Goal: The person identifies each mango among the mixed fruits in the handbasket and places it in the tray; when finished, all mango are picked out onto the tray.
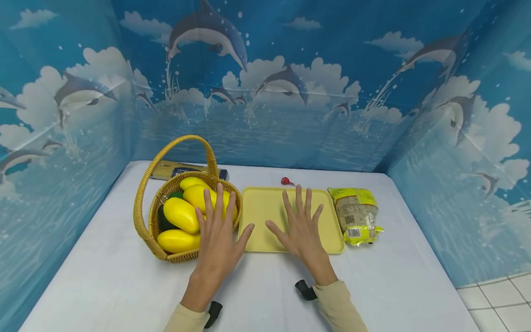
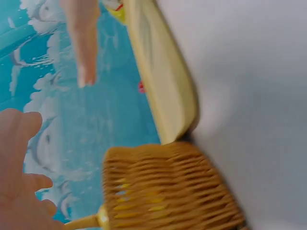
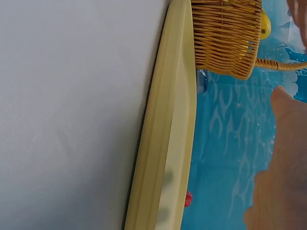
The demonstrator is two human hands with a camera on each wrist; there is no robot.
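Observation:
Both hands are spread with straight fingers and hold nothing. In the head view my left hand (image 1: pixel 218 240) hovers before the right side of a wicker basket (image 1: pixel 182 256), its fingers hiding part of the fruit. Yellow mangoes (image 1: pixel 181 215) fill the basket, with dark green produce (image 1: pixel 163 220) partly covered at its left. My right hand (image 1: pixel 304 230) is above a pale yellow tray (image 1: pixel 261 203), which looks bare where it shows. The left wrist view has the left hand (image 2: pixel 19 172) above the basket's side; the right wrist view shows the right hand (image 3: pixel 283 177) beside the tray edge.
Right of the tray lies a yellow and clear plastic bag (image 1: pixel 356 214) of greyish contents. A red-wrapped lollipop (image 1: pixel 286 181) is behind the tray. Behind the basket lies a long pack (image 1: pixel 166 169) that looks like dry noodles. Dolphin-print curtains (image 1: pixel 265 133) enclose the white table (image 1: pixel 398 276).

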